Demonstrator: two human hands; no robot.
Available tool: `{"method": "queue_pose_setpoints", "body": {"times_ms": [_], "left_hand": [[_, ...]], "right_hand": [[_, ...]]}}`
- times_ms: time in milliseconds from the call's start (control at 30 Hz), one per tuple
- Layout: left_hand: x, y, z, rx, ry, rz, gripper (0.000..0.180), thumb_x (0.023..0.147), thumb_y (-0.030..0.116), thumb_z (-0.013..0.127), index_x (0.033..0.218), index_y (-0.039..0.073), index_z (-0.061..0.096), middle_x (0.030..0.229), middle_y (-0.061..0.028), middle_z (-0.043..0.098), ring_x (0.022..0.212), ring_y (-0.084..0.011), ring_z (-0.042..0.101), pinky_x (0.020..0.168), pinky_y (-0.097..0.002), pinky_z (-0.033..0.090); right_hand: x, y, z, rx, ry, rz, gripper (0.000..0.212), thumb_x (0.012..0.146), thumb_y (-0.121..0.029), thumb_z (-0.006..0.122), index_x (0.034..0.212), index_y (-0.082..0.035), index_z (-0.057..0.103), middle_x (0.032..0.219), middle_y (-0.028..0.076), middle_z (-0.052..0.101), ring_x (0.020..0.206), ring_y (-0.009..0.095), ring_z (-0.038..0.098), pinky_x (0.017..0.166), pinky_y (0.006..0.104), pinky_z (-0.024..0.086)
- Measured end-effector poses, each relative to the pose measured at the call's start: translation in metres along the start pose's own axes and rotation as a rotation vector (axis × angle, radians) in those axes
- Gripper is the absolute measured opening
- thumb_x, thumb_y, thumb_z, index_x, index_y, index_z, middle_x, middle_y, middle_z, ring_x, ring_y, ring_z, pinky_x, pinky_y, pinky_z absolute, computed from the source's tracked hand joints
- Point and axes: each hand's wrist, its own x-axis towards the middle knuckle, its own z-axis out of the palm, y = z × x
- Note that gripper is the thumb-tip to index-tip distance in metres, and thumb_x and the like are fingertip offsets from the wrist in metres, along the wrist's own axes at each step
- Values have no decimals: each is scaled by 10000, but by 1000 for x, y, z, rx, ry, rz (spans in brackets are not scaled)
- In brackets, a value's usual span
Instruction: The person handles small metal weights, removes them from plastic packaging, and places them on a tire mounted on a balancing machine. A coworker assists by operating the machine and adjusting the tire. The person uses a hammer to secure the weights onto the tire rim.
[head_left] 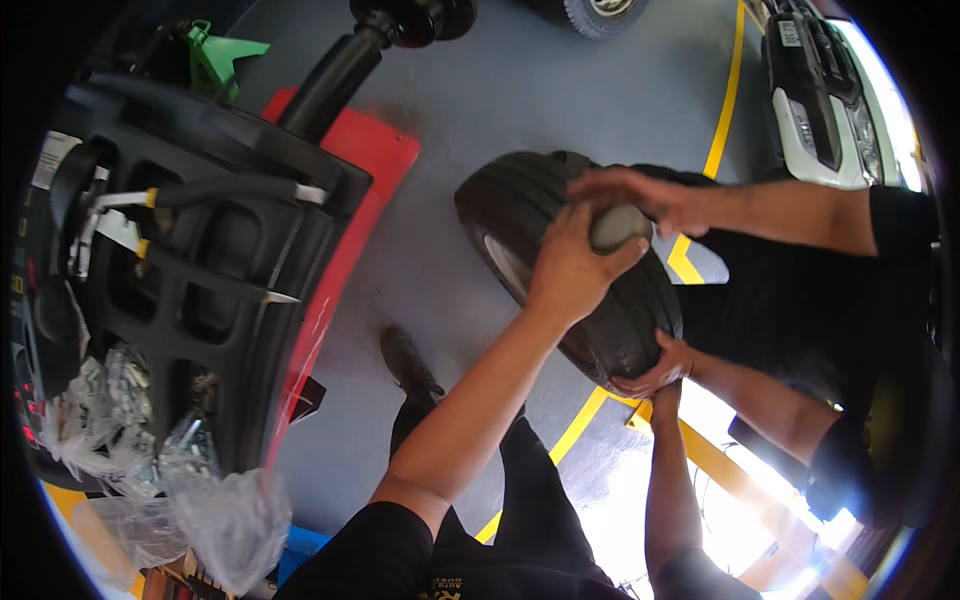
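Observation:
A black tyre on a rim [625,315] is tilted in front of me, to the right of the middle. My left hand [575,260] lies over its tread, with thumb and fingers closed round a round grey thing [622,229] whose kind I cannot make out. At the tyre's lower edge is my right hand [667,396], its fingers hidden behind the tyre and another person's hand. From the right, a co-worker's upper hand [640,195], blurred, reaches beside the grey thing. The co-worker's lower hand [658,368] spreads against the tread just above my right hand.
On the left stands a wheel balancer with a black pocketed tray [235,245], a red side [375,145] and a black shaft [330,85]. Small metal pieces in plastic bags [125,420] lie on it. A green stand [215,60] is beyond; a vehicle front [815,110] is far right.

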Motion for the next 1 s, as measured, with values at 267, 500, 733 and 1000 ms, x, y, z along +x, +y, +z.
{"method": "queue_pose_setpoints", "body": {"times_ms": [267, 500, 733, 1000], "left_hand": [[-21, 9, 68, -225, -102, -457, 786, 827, 472, 818, 1260, -102, 500, 1144, -226, 645, 1102, -296, 643, 937, -380, 508], [-47, 22, 113, -670, -336, -822, 585, 958, 398, 685, 1310, -37, 515, 1212, -158, 651, 1093, -218, 637, 939, -378, 507], [-42, 46, 62, -330, -541, -725, 375, 969, 302, 670, 1232, 44, 598, 1101, -91, 714, 948, -172, 646, 812, -303, 496], [60, 98, -83, 131, -264, -729, 398, 966, 349, 665, 1248, 68, 642, 1127, -61, 728, 952, -170, 658, 829, -346, 518]], "right_hand": [[-62, 53, -54, -2, -70, 443, 394, 1016, -304, 423, 1387, -174, 447, 1346, 49, 532, 1010, 239, 636, 832, 479, 485], [-116, 50, -43, -241, -576, 648, 386, 1028, -280, 467, 1353, -85, 539, 1200, 118, 674, 1016, 277, 693, 870, 484, 519], [-143, 2, 33, -295, -1011, 594, 404, 999, -315, 556, 1322, -74, 587, 1168, 130, 703, 973, 259, 705, 803, 473, 536], [-25, -193, 83, -292, -905, 160, 341, 994, -308, 567, 1203, -52, 648, 911, 88, 717, 718, 203, 661, 621, 375, 529]]}}
